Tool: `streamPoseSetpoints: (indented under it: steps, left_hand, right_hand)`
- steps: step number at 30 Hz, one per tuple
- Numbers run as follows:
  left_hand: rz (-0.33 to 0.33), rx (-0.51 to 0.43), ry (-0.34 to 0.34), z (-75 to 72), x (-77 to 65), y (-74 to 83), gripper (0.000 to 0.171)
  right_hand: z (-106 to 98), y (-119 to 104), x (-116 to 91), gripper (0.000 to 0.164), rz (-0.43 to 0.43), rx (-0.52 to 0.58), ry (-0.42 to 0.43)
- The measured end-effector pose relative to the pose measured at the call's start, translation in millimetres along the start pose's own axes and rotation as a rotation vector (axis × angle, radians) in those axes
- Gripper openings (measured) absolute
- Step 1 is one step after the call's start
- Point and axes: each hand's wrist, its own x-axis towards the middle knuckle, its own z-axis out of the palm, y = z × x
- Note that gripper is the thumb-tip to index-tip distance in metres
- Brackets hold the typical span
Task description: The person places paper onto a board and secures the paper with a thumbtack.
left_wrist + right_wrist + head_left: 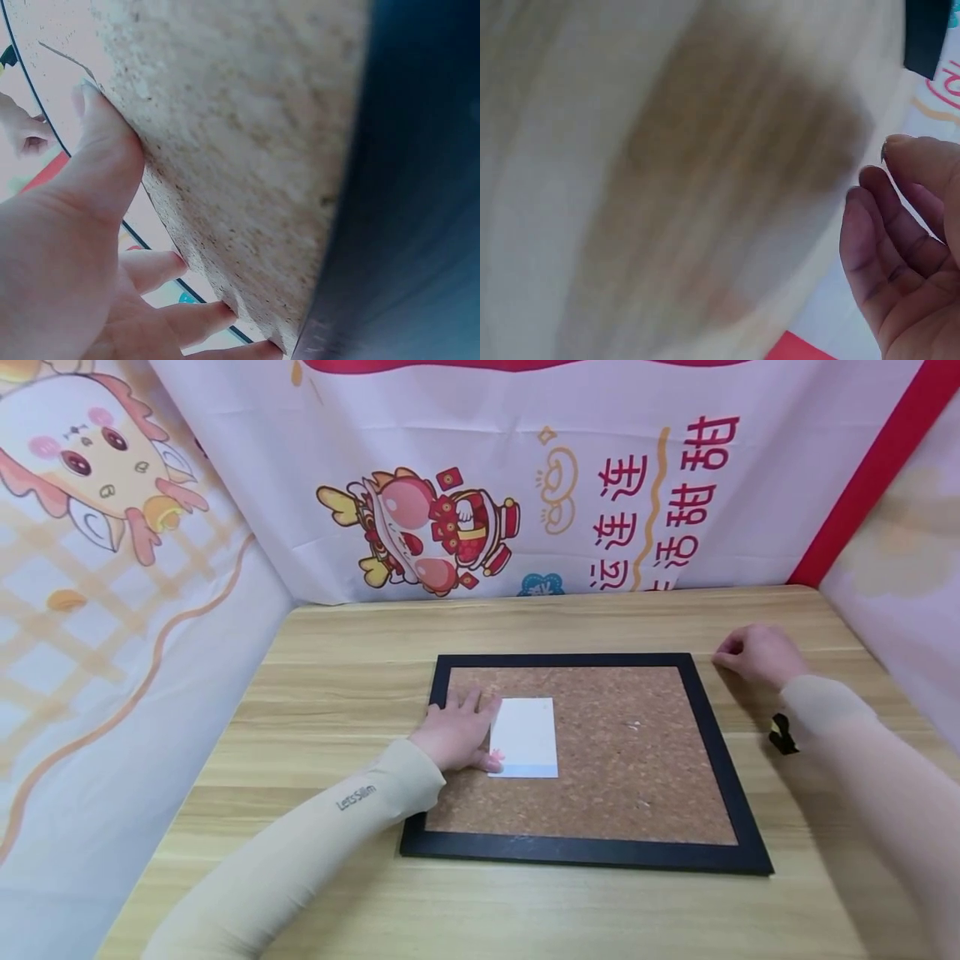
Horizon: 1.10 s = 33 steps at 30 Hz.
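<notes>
A cork board (pixel 600 810) in a black frame lies flat on the wooden table. On its left half is a white paper card (pixel 525 735) with a pink mark near the lower left corner. My left hand (pixel 461 733) rests with spread fingers at the card's left edge, its thumb (pixel 105 142) on the card's lower left. Beyond the frame's upper right corner, my right hand (pixel 763 653) is held over the table, thumb and fingers bent toward each other. A tiny dark sliver (pixel 883 154) shows at the right thumb tip; I cannot tell whether it is held.
Two small pale marks (pixel 633 725) show on the cork's right part. A small black and yellow object (pixel 783 735) lies on the table (pixel 315 693) beside the right forearm. Printed cloth (pixel 465 410) hangs behind and at both sides of the table.
</notes>
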Motion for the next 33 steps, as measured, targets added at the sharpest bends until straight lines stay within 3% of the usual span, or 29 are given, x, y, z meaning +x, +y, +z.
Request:
streamPoseSetpoints:
  steps: [8,19,28,33]
  left_hand:
    - [-0.002,0.0,-0.008,-1.3,0.6,2.1,0.105]
    - [-0.01,-0.006,-0.022,-0.4,0.0,0.1,0.104]
    - [-0.009,0.011,-0.031,0.2,0.1,-1.0,0.104]
    - [0.003,0.018,-0.036,-0.5,-0.5,-0.9,0.103]
  right_hand:
    - [-24.7,-25.0,-12.1,0.009,-0.11,-0.029,0.107]
    - [-41.4,-97.3,-40.0,0.008,-0.231,-0.053,0.206]
    - [-28.0,-141.4,-61.7,0.005,-0.375,-0.015,0.237]
    - [-10.0,-159.4,-71.9,0.006,-0.375,0.089,0.213]
